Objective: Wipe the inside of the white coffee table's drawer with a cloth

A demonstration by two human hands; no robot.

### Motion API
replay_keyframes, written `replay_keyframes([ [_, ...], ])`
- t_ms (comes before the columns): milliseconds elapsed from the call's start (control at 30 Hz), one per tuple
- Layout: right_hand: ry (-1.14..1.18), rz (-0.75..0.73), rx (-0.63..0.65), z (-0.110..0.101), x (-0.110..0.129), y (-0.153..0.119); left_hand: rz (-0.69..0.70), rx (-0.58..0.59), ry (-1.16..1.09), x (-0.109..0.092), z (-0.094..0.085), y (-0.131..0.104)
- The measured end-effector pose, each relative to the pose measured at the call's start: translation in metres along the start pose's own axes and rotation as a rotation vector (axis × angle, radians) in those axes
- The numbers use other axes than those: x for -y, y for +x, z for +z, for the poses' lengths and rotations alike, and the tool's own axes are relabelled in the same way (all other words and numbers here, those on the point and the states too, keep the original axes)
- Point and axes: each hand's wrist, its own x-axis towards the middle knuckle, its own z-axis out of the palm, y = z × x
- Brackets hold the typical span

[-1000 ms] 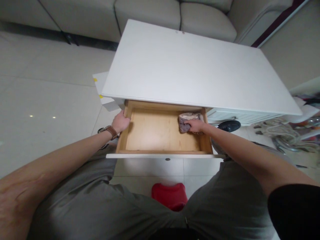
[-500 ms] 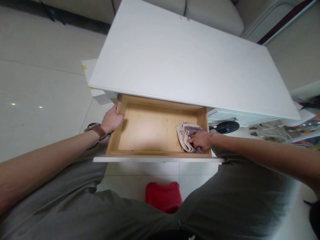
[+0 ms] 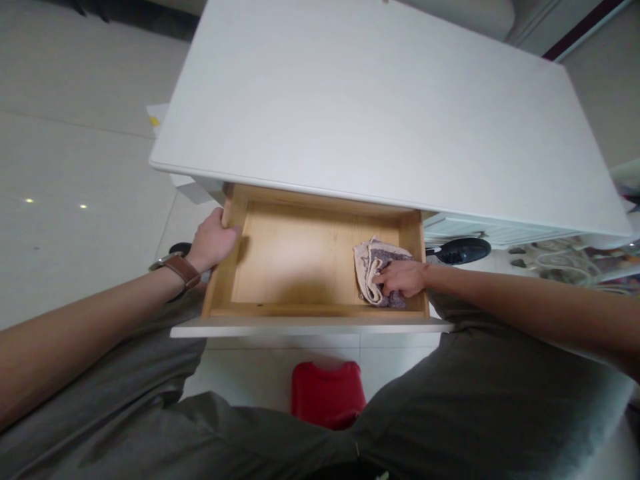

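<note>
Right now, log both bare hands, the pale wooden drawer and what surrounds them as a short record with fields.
Left hand: closed over the left wall of the pale wooden drawer
Right hand: on the folded brown-and-beige cloth; grip unclear
Cloth position: inside the drawer, at its right end
Drawer state: open, under the rectangular white table
Left wrist: brown-strapped wristwatch
Right of drawer: black shoe

Smooth wooden drawer [image 3: 290,260]; fabric cloth [image 3: 373,270].

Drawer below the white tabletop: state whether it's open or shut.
Open: the drawer juts out from under the tabletop, its inside in plain view.
</note>
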Motion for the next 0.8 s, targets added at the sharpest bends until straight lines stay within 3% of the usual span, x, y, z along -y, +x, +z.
replay_keyframes([
  [433, 0.038, 0.103, 0.009, -0.015, 0.006, 0.025, -0.005, 0.046, 0.033, -0.004, -0.005, -0.002],
  [800, 0.053, 0.311, -0.101, -0.044, 0.021, 0.057, 0.007, 0.029, 0.022, -0.004, -0.003, -0.002],
])
